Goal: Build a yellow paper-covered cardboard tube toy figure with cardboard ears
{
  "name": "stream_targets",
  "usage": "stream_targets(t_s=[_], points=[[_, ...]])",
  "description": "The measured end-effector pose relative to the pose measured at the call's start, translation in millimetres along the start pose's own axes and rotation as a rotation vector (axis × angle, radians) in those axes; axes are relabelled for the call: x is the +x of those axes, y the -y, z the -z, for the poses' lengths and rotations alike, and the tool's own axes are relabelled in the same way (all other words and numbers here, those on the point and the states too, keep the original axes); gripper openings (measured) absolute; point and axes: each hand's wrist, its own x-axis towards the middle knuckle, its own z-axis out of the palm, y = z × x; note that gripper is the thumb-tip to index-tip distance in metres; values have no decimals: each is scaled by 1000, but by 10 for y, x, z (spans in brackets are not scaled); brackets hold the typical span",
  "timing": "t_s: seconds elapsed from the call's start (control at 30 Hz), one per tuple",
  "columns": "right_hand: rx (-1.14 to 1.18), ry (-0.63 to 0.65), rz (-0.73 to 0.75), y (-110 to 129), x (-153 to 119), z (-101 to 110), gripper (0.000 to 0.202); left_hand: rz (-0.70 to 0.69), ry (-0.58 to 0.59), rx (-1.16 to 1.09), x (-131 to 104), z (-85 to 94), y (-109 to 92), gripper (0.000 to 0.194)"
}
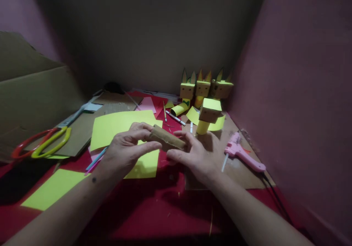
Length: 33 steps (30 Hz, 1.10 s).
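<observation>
head view: brown, narrow rectangular cardboard piece [169, 138] was up above the red tabletop [148, 213], between both hands, slanting down to the right. handling it well likely called for light, even fingertip pressure at both ends, so the board wouldn't crease; thumbs off the rough near edge seemed best. left hand [125, 149]: partly closed, thumb nearest the camera, fingers behind, had the left end. right hand [196, 156]: fingers curled, thumb low, had the right end. forearms angled inward, wrists low.
</observation>
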Motion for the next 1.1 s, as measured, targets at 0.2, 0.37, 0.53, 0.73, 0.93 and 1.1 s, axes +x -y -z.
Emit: stream_targets(t_s=[0.2,0.37,0.53,0.73,0.93,1.1], points=[[241,-203,1,-133,43,-27,36,18,-175,-87,-43,-74,107,10],[390,-136,93,-134,35,-85,27,-19,-172,83,-62,-166,143,10],[330,-185,185,-100,12,-110,18,76,-79,37,-65,-190,59,20],[253,-241,27,-90,-26,-123,19,459,-42,-330,-97,-286,33,35],[322,-183,76,-116,-11,-149,20,394,-67,-426,-119,-386,39,25],[379,-175,59,-132,-8,-130,17,433,0,-535,-127,-400,11,27]])
